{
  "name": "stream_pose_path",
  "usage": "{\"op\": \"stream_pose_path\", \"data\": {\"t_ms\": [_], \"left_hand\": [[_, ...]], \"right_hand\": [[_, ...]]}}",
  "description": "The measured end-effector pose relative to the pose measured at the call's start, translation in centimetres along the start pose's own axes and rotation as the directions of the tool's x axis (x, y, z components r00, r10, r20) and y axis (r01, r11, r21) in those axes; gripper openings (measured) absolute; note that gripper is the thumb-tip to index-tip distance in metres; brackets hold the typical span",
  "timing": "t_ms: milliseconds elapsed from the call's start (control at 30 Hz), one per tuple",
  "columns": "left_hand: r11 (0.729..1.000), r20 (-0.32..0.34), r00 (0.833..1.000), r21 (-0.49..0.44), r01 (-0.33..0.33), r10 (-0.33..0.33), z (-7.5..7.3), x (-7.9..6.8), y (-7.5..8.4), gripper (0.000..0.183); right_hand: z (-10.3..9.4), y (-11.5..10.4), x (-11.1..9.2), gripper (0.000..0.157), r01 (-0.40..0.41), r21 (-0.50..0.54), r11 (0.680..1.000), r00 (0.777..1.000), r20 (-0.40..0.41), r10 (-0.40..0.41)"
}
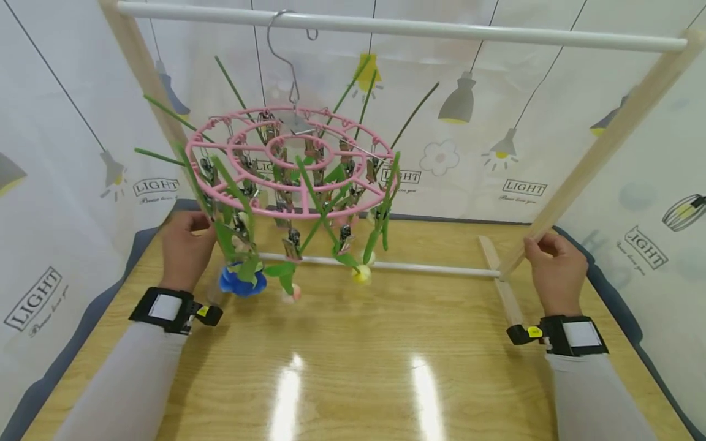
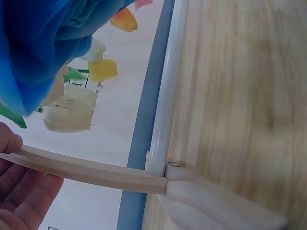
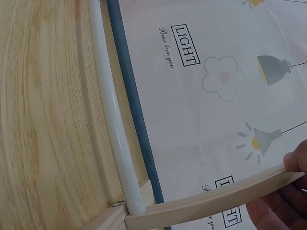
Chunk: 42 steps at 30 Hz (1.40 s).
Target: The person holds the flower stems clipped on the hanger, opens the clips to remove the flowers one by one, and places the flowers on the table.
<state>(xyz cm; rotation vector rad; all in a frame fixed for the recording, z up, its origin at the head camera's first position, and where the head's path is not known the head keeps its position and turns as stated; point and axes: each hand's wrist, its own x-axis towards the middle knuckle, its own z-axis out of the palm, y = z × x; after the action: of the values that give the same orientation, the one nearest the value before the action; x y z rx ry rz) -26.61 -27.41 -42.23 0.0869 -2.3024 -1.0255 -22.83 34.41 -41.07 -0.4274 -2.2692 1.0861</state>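
Holds a wooden rack [image 1: 595, 159] by both sides, with the left hand [image 1: 182, 254] near nine o'clock and the right hand [image 1: 558, 272] just past three in the head view. Has the left thumb and fingers clamped round the left upright [image 2: 86, 170], at eight o'clock in the left wrist view, above the joint with the white lower bar [image 1: 430, 267]. Grips the right upright [image 3: 216, 203] likewise, at four o'clock in the right wrist view, thumb on one face and curled fingers on the other, also above the joint. Has the round pink hanger [image 1: 300, 215] slung by a metal hook [image 1: 281, 54] over the white top bar [image 1: 441, 33], at two o'clock from the left grip and between nine and ten from the right, well apart from the latter. Displays beneath it, in metal clips [image 1: 292, 245], flowers hung head down with green stems [image 1: 238, 191] angled upward: a blue flower [image 1: 242, 282] at four o'clock from the left hand (large and close in the left wrist view, towards ten), a yellow flower [image 1: 361, 274] near six in the head view. Stands on a wooden tabletop [image 1: 353, 331], before a backdrop [image 1: 441, 190] printed with lamps.
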Motion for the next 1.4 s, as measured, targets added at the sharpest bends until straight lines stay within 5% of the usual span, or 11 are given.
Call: {"op": "stream_pose_path", "data": {"t_ms": [833,1400], "left_hand": [[0.997,0.026,0.999,-0.068,-0.045,0.047,3.1,-1.5,2.2,0.033],[0.989,0.018,0.993,-0.093,-0.112,0.115,4.0,-1.5,3.6,0.027]], "right_hand": [[-2.3,2.5,2.3,0.041,-0.109,-0.012,0.994,0.994,0.019,0.109],[-2.9,3.4,3.7,0.045,-0.102,-0.056,0.993,0.993,0.053,0.105]]}}
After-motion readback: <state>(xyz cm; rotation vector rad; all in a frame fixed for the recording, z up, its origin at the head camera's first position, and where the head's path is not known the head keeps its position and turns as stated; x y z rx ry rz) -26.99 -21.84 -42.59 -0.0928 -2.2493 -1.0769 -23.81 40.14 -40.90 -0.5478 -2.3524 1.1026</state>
